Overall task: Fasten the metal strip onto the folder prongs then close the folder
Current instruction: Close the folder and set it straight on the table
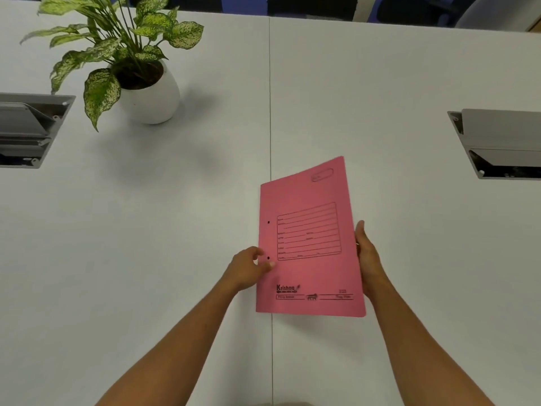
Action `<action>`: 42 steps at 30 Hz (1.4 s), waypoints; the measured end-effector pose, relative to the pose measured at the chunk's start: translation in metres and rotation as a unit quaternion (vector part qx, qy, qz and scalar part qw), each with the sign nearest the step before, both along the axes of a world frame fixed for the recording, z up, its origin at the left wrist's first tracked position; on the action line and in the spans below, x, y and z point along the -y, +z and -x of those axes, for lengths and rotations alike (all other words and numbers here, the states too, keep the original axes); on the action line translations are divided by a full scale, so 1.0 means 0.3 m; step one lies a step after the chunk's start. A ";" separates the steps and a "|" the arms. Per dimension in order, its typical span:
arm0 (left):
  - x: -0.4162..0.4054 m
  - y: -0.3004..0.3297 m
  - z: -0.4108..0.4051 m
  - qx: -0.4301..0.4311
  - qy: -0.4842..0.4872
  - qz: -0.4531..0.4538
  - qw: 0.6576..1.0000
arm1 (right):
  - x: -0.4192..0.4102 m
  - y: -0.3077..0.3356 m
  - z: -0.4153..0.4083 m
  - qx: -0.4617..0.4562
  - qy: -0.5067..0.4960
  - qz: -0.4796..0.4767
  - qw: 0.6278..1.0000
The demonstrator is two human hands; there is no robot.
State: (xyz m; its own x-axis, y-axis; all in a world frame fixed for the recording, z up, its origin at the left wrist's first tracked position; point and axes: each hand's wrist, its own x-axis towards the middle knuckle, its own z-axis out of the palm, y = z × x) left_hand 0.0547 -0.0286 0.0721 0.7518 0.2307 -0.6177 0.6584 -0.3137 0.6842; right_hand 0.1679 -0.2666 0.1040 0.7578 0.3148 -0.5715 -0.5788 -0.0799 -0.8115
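Because the pink card folder [310,241] is thin, light and easily bent, it is probably best held by its two long edges, which is how it is held here, closed with its printed cover up, between the hands and over the white counter [175,215] near its seam. The left hand [248,269] pinches the spine edge beside the two punched holes, while the right hand [367,253] lies flat against the opposite edge; no metal strip or prongs show.
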 end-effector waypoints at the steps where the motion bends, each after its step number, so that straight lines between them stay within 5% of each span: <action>1: 0.001 -0.014 0.006 -0.009 0.019 -0.007 1.000 | 0.021 -0.014 0.005 -0.007 -0.032 0.020 0.999; 6: 0.018 -0.055 0.025 -0.043 0.085 0.040 0.995 | 0.076 -0.120 0.027 0.075 -0.020 0.213 0.974; 12: 0.032 -0.086 0.035 -0.045 0.169 0.068 0.982 | 0.046 -0.189 0.074 0.086 0.049 0.284 0.954; 19: 0.048 -0.085 0.066 -0.009 0.162 0.080 0.984 | 0.023 -0.209 0.117 0.102 0.020 0.308 0.946; 23: 0.041 -0.086 0.099 0.024 0.189 0.158 0.969 | 0.007 -0.224 0.147 0.098 -0.021 0.310 0.945; 32: -0.117 -0.049 0.113 0.084 0.221 0.198 0.951 | -0.117 -0.214 0.116 0.073 -0.041 0.201 0.976; 42: -0.399 -0.061 -0.026 0.087 0.294 0.078 0.949 | -0.377 -0.204 -0.024 0.137 0.025 0.185 0.973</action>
State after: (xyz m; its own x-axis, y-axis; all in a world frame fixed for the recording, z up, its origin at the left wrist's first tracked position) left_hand 0.0625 0.0911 0.0537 0.6151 0.5575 -0.5576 0.5619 0.1862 0.8060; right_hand 0.1751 -0.1535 0.0427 0.8867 0.1661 -0.4314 -0.3330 -0.4179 -0.8453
